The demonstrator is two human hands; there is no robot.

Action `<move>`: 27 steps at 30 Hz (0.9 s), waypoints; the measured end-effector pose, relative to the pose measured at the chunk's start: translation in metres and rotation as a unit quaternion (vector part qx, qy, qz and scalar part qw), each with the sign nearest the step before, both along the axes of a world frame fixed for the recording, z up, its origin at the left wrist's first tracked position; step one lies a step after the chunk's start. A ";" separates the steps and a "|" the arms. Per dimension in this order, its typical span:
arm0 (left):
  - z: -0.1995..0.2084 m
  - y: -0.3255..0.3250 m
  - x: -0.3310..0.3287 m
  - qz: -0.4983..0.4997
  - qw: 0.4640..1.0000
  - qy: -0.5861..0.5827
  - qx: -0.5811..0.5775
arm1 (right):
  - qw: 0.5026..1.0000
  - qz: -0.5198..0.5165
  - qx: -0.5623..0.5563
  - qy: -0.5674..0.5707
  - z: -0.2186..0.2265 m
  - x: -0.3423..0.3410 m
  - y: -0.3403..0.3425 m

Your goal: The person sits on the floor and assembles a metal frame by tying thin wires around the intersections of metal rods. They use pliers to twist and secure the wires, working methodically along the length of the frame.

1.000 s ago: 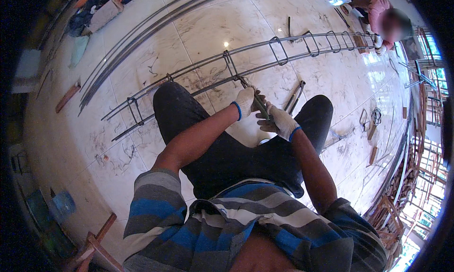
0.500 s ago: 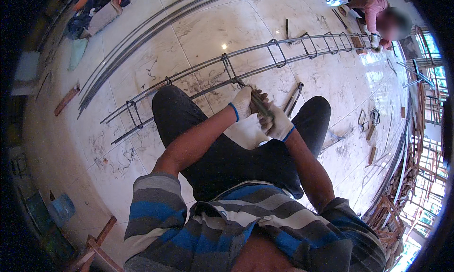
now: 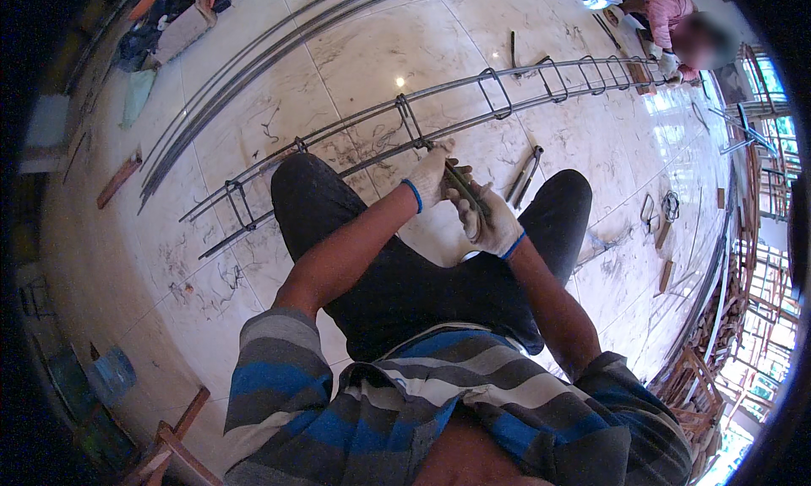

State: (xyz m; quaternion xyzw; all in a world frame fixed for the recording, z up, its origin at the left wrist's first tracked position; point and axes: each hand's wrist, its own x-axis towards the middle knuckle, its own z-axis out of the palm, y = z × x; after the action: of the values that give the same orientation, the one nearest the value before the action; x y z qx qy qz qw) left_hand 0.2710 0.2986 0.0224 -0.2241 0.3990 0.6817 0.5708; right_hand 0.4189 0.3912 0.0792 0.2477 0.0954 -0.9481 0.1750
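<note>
A long rebar cage [image 3: 473, 106], with square stirrups [image 3: 410, 121] along its rods, runs slantwise across the floor past my knees. My left hand [image 3: 433, 175], in a pale work glove, is closed at the cage's near rod, by a stirrup. Whatever its fingers pinch there is hidden. My right hand [image 3: 493, 222], gloved too, grips a dark green-handled tool [image 3: 461, 183] that slants up and left toward the left hand. The tool's working end is hidden. Right of the hands, a long-handled metal tool [image 3: 525, 175] lies on the tiles.
Long loose steel bars [image 3: 221, 97] curve along the far left. At far right a co-worker in a pink top [image 3: 667, 9] crouches at the cage's end. Bent stirrups [image 3: 648, 214], wood blocks [image 3: 666, 276] and wire scraps [image 3: 228, 275] lie on the tiled floor.
My right hand's grip has shifted, its fingers looser along the green handle. My left hand has turned slightly at the cage's rod. The cage has stayed in place.
</note>
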 end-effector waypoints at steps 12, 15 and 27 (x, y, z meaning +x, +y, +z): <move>-0.020 0.002 0.006 -0.028 0.993 0.075 -0.091 | 0.718 0.312 0.612 -0.112 0.036 -0.030 -0.003; -0.004 -0.004 0.000 -0.056 0.997 0.020 -0.043 | 0.834 0.185 0.502 -0.135 0.034 -0.029 -0.003; -0.025 0.005 0.005 -0.011 0.999 0.011 -0.050 | 0.814 0.225 0.507 -0.175 0.041 -0.018 -0.003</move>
State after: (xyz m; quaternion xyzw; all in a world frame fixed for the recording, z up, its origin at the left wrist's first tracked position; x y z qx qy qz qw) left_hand 0.2762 0.3037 -0.0023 -0.2406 0.4416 0.6571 0.5616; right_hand 0.4013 0.3879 0.1200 0.4342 0.5833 -0.6404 0.2471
